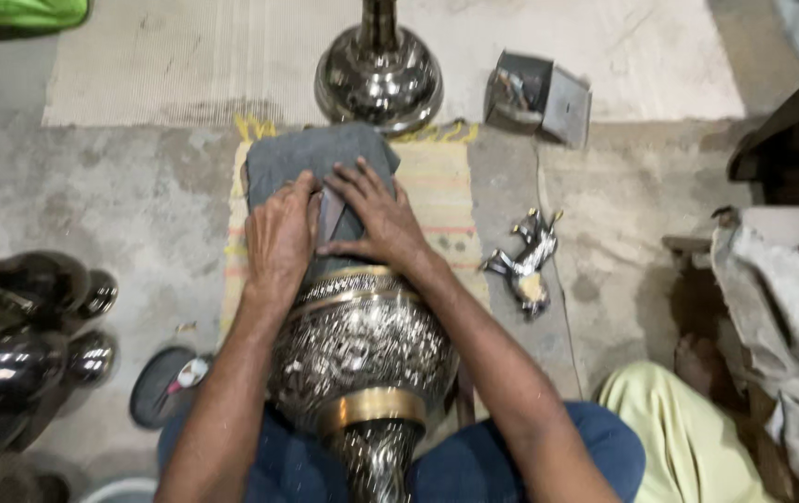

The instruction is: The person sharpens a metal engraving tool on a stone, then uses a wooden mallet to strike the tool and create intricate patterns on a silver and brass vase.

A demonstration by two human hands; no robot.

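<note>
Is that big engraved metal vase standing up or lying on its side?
On its side: the vase lies lengthwise across the person's lap, its far end resting on grey cloth.

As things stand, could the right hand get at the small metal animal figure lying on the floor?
Probably yes: the right hand rests on the grey cloth, and the figure lies just to its right on open floor, nothing between them.

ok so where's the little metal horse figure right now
In the head view the small metal horse figure lies on its side on the concrete floor, just right of the striped mat and the right hand.
</note>
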